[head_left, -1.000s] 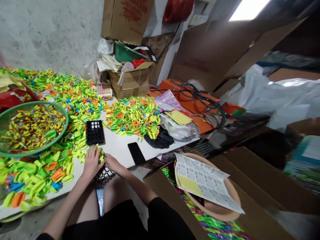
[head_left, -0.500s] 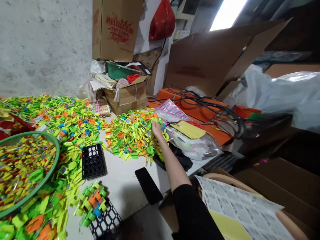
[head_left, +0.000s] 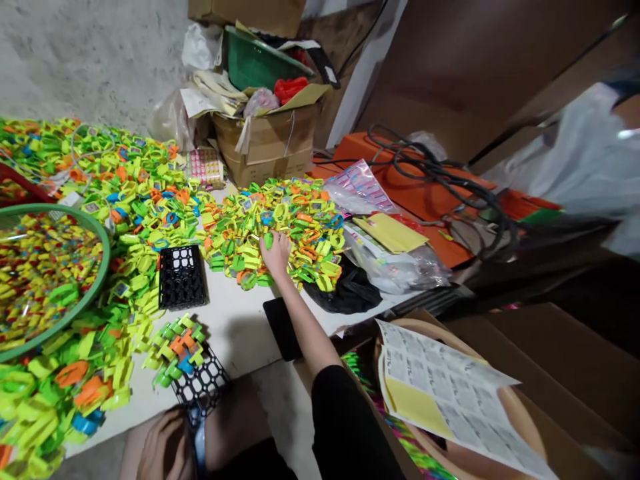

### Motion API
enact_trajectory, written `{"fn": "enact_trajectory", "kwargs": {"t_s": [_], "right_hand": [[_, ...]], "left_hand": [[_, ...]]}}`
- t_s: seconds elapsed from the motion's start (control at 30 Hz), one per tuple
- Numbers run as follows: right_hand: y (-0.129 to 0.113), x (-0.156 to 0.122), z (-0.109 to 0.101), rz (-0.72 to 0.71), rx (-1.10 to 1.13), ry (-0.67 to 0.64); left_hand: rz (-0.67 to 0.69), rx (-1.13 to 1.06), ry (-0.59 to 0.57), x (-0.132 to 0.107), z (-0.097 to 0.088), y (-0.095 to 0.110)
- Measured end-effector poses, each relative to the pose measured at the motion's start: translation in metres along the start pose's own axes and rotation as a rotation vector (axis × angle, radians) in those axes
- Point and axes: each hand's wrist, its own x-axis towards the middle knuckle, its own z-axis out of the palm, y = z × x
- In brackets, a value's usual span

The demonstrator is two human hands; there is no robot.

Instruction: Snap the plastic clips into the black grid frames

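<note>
Our right hand (head_left: 277,253) digs into the pile of plastic clips (head_left: 300,220) on the desk (head_left: 240,327). Our left hand (head_left: 165,450) lies curled against the black grid tray (head_left: 203,387), steadying it. Whether either grip pinches, we cannot tell.

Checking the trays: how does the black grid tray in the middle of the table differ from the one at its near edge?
The middle tray lies wholly on the table; the near tray overhangs the edge. The near tray carries a heap of coloured pieces; the middle tray carries none. Both are black grids.
</note>
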Motion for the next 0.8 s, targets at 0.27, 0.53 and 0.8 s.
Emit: {"fn": "enact_trajectory", "kwargs": {"t_s": [0.27, 0.53, 0.8], "right_hand": [[-0.017, -0.086, 0.008, -0.090, 0.040, -0.135], [-0.040, -0.148, -0.008, -0.350, 0.150, -0.363], [-0.090, -0.188, -0.061, -0.251, 0.594, -0.500]], "left_hand": [[-0.089, -0.074, -0.039, -0.012, 0.001, 0.033], [-0.088, -0.114, -0.012, -0.021, -0.003, 0.042], [-0.128, -0.159, 0.031, -0.013, -0.015, 0.052]]}}
